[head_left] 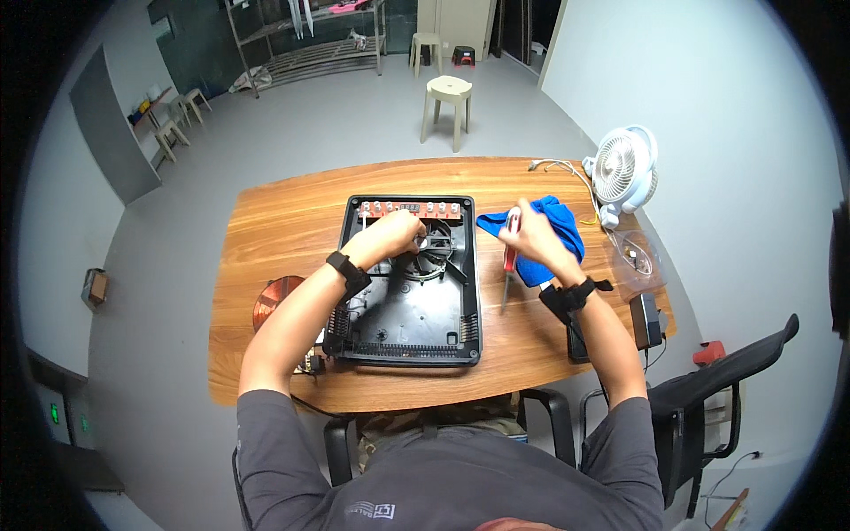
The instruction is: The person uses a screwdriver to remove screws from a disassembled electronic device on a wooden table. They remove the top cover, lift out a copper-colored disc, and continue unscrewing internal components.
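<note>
An open black plastic housing (416, 310), like the lower shell of an induction cooker, lies flat on the table before me. Along its far edge runs a red circuit board (410, 210) with several buttons and a small display. My left hand (394, 237) reaches into the shell, fingers pinched at the hub of the round cooling fan (434, 257); a small pale round part shows at the fingertips, too unclear to name. To the right of the shell, my right hand (533, 237) grips a red-handled screwdriver (510, 257), its shaft pointing down toward the tabletop.
A blue cloth (560, 228) lies behind my right hand. Left of the shell, a copper coil (273, 301) is partly covered by my forearm. At the right stand a white fan (624, 168), a clear plastic tray (639, 265) with small parts, and a black box (647, 320).
</note>
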`<control>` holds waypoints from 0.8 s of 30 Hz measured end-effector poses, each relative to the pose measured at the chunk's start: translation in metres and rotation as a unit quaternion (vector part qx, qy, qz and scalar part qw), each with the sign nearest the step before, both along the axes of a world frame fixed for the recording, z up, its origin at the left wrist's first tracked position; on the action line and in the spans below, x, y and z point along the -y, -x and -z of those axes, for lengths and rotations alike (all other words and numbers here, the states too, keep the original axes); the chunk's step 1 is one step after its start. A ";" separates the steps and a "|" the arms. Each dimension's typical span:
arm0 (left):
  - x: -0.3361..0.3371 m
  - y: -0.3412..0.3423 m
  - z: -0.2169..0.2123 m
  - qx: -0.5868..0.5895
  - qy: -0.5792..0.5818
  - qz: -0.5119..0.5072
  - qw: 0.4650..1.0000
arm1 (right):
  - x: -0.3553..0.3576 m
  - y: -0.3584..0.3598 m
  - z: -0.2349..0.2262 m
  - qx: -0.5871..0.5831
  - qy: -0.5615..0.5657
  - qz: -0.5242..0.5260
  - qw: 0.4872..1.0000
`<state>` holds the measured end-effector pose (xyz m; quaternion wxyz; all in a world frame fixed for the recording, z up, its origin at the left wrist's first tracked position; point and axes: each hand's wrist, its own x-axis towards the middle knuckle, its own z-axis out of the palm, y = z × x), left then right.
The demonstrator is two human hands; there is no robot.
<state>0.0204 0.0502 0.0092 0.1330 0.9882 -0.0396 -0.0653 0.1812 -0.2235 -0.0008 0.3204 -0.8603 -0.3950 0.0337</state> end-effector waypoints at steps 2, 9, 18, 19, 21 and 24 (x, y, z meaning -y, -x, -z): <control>-0.014 0.000 0.014 0.021 0.015 0.008 1.000 | -0.014 0.015 -0.049 0.027 -0.067 -0.005 0.997; -0.010 -0.004 0.012 0.026 0.011 0.018 0.999 | -0.068 0.039 -0.074 0.019 -0.237 -0.071 0.969; -0.014 -0.009 0.022 0.024 0.012 0.014 1.000 | -0.081 0.047 -0.055 0.104 -0.211 -0.083 0.968; -0.015 -0.009 0.023 0.024 0.007 0.015 1.000 | -0.082 0.048 -0.056 0.104 -0.209 -0.084 0.969; -0.015 -0.010 0.022 0.022 0.010 0.020 1.000 | -0.081 0.048 -0.055 0.099 -0.214 -0.087 0.968; -0.012 -0.007 0.016 0.009 0.017 0.004 1.000 | -0.080 0.047 -0.055 0.065 -0.215 -0.085 0.971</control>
